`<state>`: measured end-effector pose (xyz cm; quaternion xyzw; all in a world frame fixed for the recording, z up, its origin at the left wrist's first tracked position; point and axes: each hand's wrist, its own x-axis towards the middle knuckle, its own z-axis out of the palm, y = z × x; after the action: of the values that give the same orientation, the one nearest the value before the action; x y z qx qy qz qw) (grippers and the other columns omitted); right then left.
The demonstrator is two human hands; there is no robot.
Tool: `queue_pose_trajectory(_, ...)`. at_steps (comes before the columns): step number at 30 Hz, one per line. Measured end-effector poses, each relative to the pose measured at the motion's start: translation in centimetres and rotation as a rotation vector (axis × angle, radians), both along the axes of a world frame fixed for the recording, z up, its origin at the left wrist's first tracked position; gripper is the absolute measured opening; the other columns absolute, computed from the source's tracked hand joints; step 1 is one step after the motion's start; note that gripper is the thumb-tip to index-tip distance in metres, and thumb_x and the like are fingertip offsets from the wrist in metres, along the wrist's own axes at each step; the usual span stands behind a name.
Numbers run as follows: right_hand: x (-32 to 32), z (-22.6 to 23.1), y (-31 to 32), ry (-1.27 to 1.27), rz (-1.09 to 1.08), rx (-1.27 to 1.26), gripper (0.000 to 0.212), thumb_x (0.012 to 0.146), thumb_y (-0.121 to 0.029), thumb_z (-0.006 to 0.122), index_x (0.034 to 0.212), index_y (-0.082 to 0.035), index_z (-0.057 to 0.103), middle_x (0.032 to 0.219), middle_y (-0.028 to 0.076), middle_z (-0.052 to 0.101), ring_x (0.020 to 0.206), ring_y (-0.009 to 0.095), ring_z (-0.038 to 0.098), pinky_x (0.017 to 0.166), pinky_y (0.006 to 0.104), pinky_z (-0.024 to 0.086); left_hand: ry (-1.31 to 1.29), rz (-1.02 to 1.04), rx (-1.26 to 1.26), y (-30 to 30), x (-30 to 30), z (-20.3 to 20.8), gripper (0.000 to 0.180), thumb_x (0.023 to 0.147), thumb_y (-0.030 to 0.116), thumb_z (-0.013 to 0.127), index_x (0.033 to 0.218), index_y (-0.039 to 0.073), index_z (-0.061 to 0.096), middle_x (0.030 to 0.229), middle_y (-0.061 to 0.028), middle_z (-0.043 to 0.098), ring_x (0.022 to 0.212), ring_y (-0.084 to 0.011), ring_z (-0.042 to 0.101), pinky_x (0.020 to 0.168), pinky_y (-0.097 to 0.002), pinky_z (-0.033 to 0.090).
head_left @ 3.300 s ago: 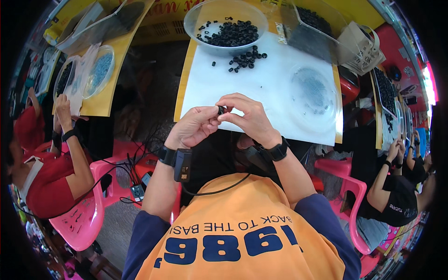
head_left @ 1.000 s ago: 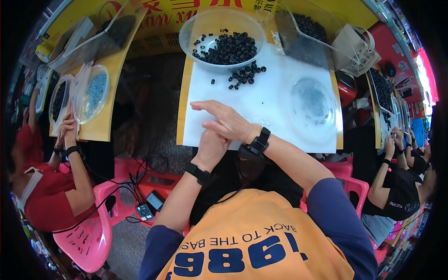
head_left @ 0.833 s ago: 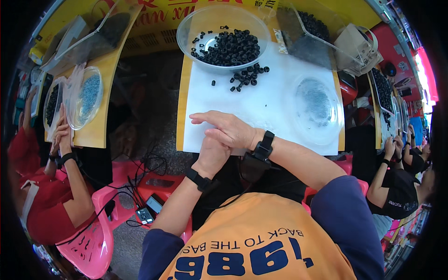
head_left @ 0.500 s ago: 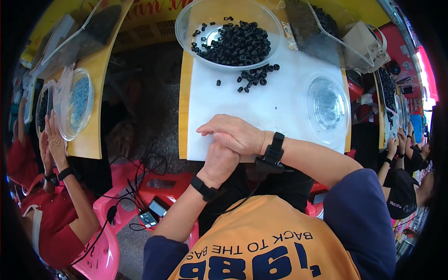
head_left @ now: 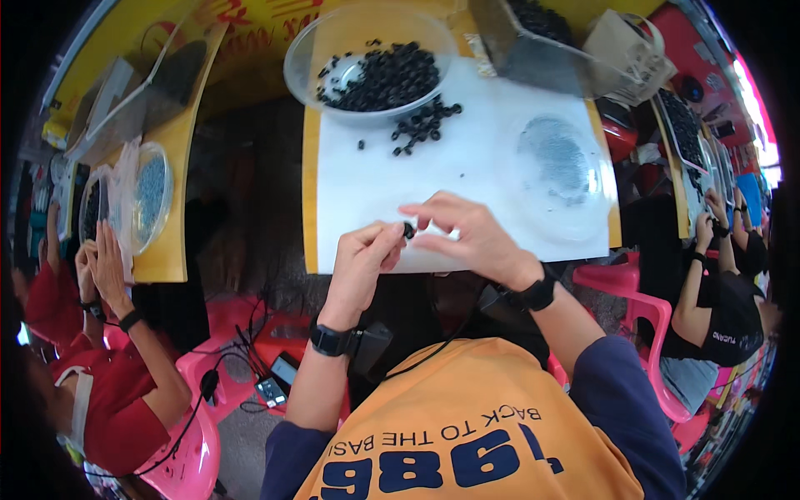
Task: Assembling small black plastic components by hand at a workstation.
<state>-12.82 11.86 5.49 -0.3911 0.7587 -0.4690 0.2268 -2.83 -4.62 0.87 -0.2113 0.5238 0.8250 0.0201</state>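
Over the near edge of the white-covered table point(head_left: 379, 193), my left hand point(head_left: 360, 265) pinches a small black plastic part point(head_left: 408, 230) between thumb and fingertips. My right hand point(head_left: 477, 242) is just to the right of it, with thumb and forefinger spread apart around a gap by the part. I see nothing held in that gap. Farther off stands a clear round bowl point(head_left: 297, 77) heaped with similar black parts. Several loose black parts point(head_left: 423, 125) lie in front of the bowl. On the right is a clear round dish point(head_left: 533, 212) of tiny bluish-grey pieces.
A clear bin point(head_left: 542, 62) of dark parts and a cream bag point(head_left: 629, 54) stand at the back right. People work at tables on both sides, close to pink plastic stools point(head_left: 196, 433). Black cables point(head_left: 242, 350) hang at lower left.
My hands were crossed over one another and have come apart. The left now pinches a small black plastic part, while the right has opened beside it. The whole view has shifted slightly.
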Motion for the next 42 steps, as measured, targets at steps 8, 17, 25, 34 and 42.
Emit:
queue_pose_trajectory(8,2.0,-1.9,1.9,0.235,0.12,-0.115,0.02,0.086,-0.015,0.065,0.104,-0.007,0.063,0.087,0.009,0.057,0.078,0.026,0.057,0.071,0.0327,0.048,-0.131,-0.222,0.113,1.2,1.7,0.6,0.027,0.096,0.021,0.056,0.078,0.003,0.064,0.068,0.0028,0.052,0.057,-0.0045,0.038,0.051,-0.0196,0.028)
queue_pose_trajectory(17,-9.1,3.9,2.1,-0.453,-0.243,-0.516,0.017,0.09,-0.015,0.063,0.099,-0.001,0.067,0.092,0.003,0.066,0.076,0.008,0.057,0.069,0.0218,0.045,0.038,-0.109,0.52,2.1,0.9,0.8,0.051,0.104,0.036,0.033,0.126,-0.006,0.052,0.091,-0.0052,0.059,0.074,-0.01,0.054,0.065,-0.021,0.046)
queue_pose_trajectory(25,-14.7,3.7,0.8,-0.302,-0.403,-0.292,0.02,0.091,-0.014,0.06,0.1,0.002,0.066,0.097,0.01,0.063,0.081,0.015,0.059,0.076,0.0285,0.05,0.036,-0.047,0.54,1.7,1.5,-2.1,0.042,0.103,0.029,0.039,0.121,-0.006,0.055,0.088,-0.0056,0.059,0.072,-0.0109,0.054,0.062,-0.0224,0.045)
queue_pose_trajectory(34,-15.2,-6.3,-0.8,0.571,-0.331,0.268,0.022,0.08,-0.004,0.061,0.1,-0.003,0.069,0.099,0.017,0.062,0.095,0.037,0.059,0.084,0.0416,0.049,0.001,-0.031,0.495,1.8,1.7,-1.7,0.036,0.103,0.024,0.039,0.118,-0.004,0.056,0.086,-0.0046,0.061,0.073,-0.0118,0.058,0.062,-0.0219,0.047)
queue_pose_trajectory(42,-3.5,-0.4,0.9,0.006,-0.288,-0.088,0.02,0.079,-0.013,0.069,0.095,0.0,0.067,0.082,0.012,0.068,0.071,0.018,0.064,0.067,0.0289,0.05,0.017,0.004,0.388,3.2,1.5,-0.3,0.025,0.097,0.012,0.052,0.119,-0.001,0.055,0.101,-0.0101,0.064,0.086,-0.0155,0.065,0.074,-0.0241,0.054)
